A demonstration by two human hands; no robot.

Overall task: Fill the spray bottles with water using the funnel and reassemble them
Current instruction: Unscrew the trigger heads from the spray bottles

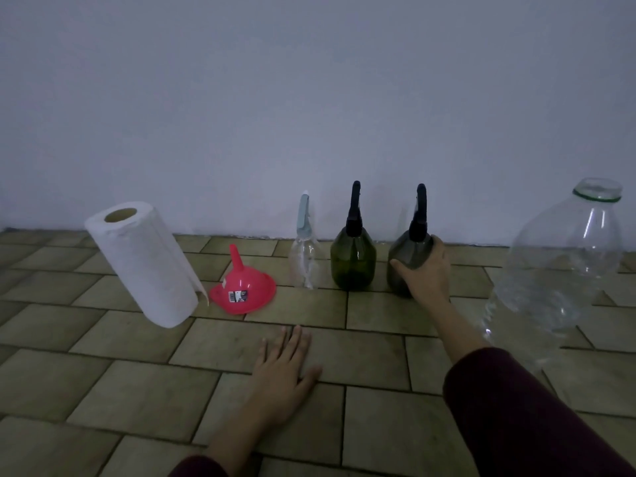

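glossy plastic funnel [243, 288], soft quilted paper towel roll [144, 261], matt floor tiles [375, 349].

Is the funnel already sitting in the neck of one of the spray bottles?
No, the red funnel rests wide mouth down on the tiled floor, left of the clear spray bottle and apart from it.

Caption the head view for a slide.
Right hand grips the grey spray bottle; left hand rests flat on the tiled floor.

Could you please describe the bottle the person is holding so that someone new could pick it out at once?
Along the foot of the pale wall stands a row of three spray bottles. The one meant is the grey spray bottle at the right end, beside the large clear jug. Unlike the green spray bottle and the clear spray bottle, the right hand grips it.
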